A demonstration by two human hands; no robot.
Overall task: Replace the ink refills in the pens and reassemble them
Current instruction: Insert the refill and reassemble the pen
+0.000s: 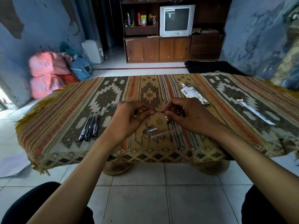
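Above the middle of the cloth-covered table (80, 149), my left hand (129, 118) and my right hand (186, 117) face each other. Between their fingertips runs a thin dark ink refill (159, 112), pinched at both ends. The left hand also grips a clear pen barrel (116, 104) that sticks out to the upper left. Below the hands lie a black pen cap (149, 130), a clear empty barrel (165, 132) and a small dark pen part (168, 122). Three black pens (90, 126) lie side by side at the left.
Packets of refills (194, 94) lie at the back right of the table, and a long white packet (255, 112) lies further right. My knees (40, 206) show at the bottom over the tiled floor. Pink bags (45, 75) and a cabinet with a television (177, 20) stand behind.
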